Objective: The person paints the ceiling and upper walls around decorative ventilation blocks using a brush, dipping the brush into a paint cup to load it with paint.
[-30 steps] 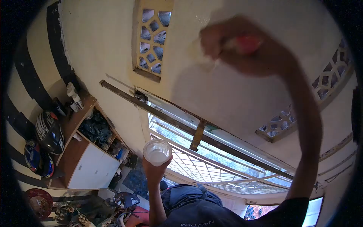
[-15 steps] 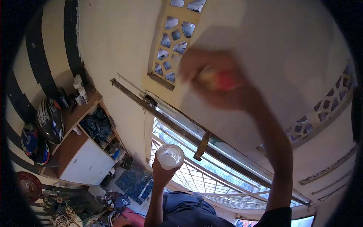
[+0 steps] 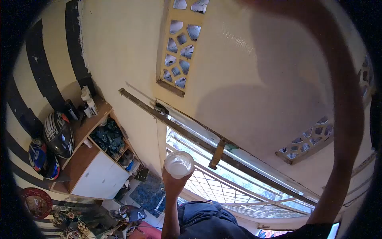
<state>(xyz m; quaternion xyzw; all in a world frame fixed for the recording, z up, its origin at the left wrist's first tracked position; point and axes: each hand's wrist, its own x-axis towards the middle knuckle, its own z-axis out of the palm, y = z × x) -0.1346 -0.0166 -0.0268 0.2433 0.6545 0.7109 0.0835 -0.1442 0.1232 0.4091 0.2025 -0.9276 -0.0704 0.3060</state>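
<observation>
My left hand (image 3: 175,184) is closed around a clear plastic cup (image 3: 191,164) and holds it up in front of the window. White liquid that looks like paint (image 3: 179,166) shows inside the cup. On the right, my right forearm (image 3: 348,103) rises and bends toward the top edge. My right hand lies beyond that edge, so its fingers and anything in them are hidden. Below the raised arm, a shiny, wet-looking streak (image 3: 237,39) marks the pale wall (image 3: 223,75).
A metal rail (image 3: 187,131) crosses the wall above the barred window (image 3: 223,187). Yellow vent blocks (image 3: 178,51) are set higher up. At left, a wooden cabinet (image 3: 99,175) stands near helmets (image 3: 59,133) and several bottles (image 3: 90,105).
My right hand, earlier blurred before the wall around something red and yellow, has moved up out of frame. My left hand still holds the cup. The view has shifted slightly.
</observation>
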